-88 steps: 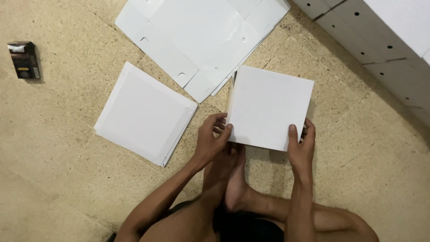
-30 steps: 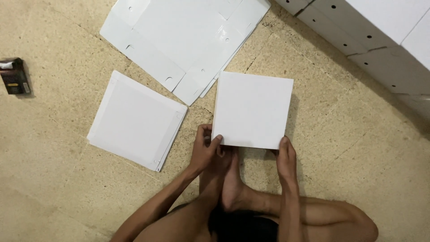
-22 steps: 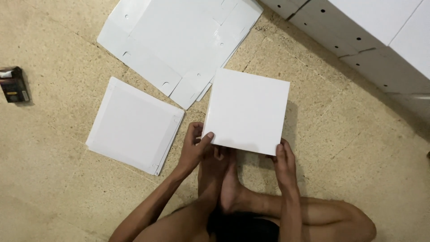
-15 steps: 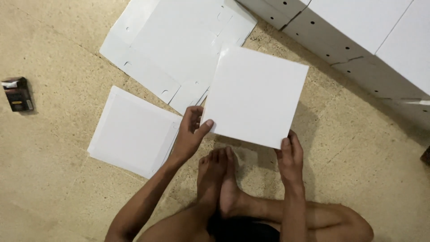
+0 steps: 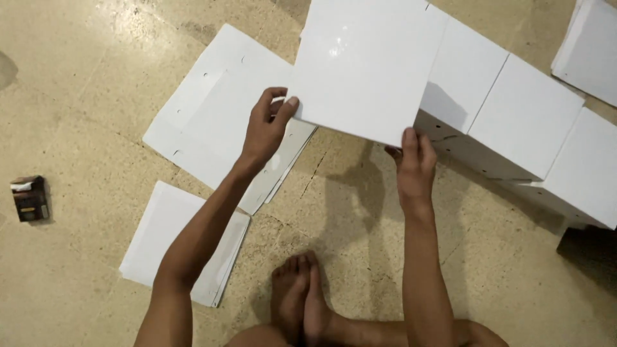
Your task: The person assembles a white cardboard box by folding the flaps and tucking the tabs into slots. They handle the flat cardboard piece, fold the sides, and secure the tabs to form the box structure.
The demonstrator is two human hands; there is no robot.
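Note:
A white square folded box (image 5: 363, 64) is raised off the floor, held at its near edge by both hands. My left hand (image 5: 267, 125) grips its near left corner with the thumb on top. Gripping the near right corner is my right hand (image 5: 411, 167). The box hangs over the floor in front of a row of finished white boxes (image 5: 520, 115) at the right. My bare feet (image 5: 302, 299) rest on the floor below.
A pile of flat white cardboard blanks (image 5: 212, 122) lies on the tan floor at upper left. A smaller stack of white folded pieces (image 5: 160, 238) lies lower left, under my left forearm. A small dark packet (image 5: 29, 198) sits at far left. More white sheets (image 5: 591, 45) lie top right.
Both hands have lifted the white box off the floor and carried it up and away, toward the row of boxes; the view has swung that way too.

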